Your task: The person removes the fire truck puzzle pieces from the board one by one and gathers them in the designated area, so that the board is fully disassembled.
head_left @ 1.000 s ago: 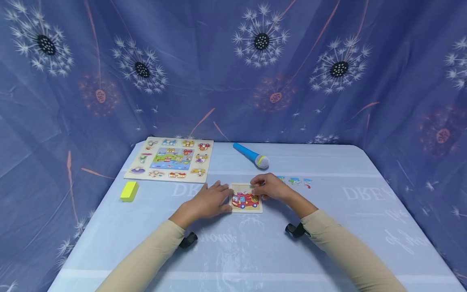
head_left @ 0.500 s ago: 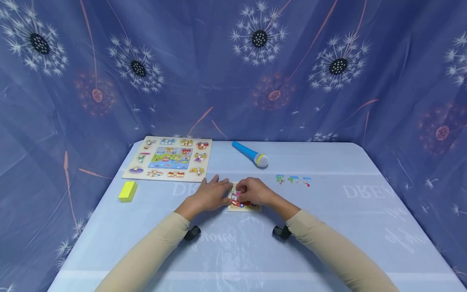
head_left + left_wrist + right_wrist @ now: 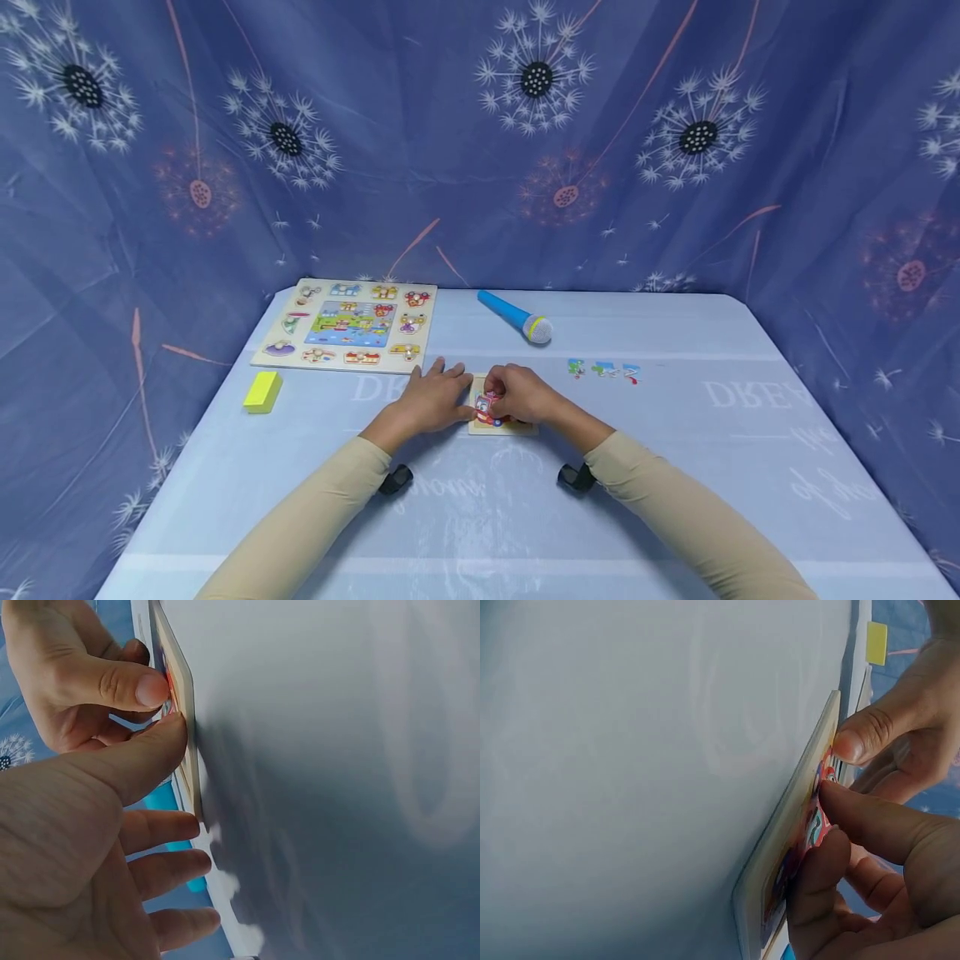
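A small square wooden jigsaw board [image 3: 521, 429] with a red truck picture lies flat on the table, between the hands. My left hand [image 3: 429, 402] rests against its left side. In the left wrist view, the left thumb [image 3: 154, 746] touches the board's rim and the other fingers spread out fairly straight along it. Over the board's upper middle, my right hand [image 3: 525, 393] has its fingers curled. The right wrist view shows its thumb and forefinger pinching a red-and-teal puzzle piece [image 3: 819, 825] at the picture surface; the fingers partly hide the piece.
Several loose puzzle pieces [image 3: 603, 369] lie to the right of the board. Behind is a blue toy microphone [image 3: 510, 312]. A larger knob puzzle board [image 3: 416, 362] is at the back left, with a yellow block [image 3: 263, 392] in front of it. Patterned curtains [image 3: 450, 167] surround the table.
The right hand has moved left and slightly down, from the board's upper right corner to over the truck's front part. The left hand stays at the board's left side.
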